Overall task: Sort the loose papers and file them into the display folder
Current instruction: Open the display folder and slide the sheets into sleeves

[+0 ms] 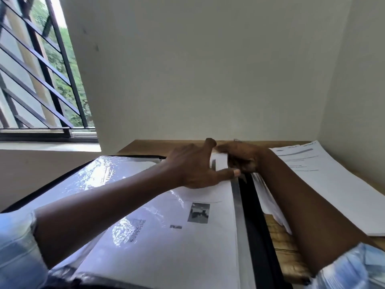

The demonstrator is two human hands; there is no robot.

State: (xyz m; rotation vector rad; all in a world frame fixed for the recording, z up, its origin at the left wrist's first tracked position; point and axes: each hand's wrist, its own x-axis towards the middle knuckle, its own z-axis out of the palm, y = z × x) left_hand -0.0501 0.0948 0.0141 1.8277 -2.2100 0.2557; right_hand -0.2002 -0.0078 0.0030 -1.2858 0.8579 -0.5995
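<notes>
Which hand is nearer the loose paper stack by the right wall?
Right. The right hand sits just left of the loose paper stack; the left hand lies farther left, over the display folder.

To my left is a window (41,69) with dark metal bars (60,55), some upright and some slanting across it. Green foliage (62,65) shows through the bars in bright daylight. A pale sill (48,146) runs below the frame. Ahead of me stands a plain off-white wall (198,69), meeting a 2nd wall (358,80) in a corner on my right. My wooden table (145,146) is pushed up against both, its brown grain showing at the far edge.
</notes>
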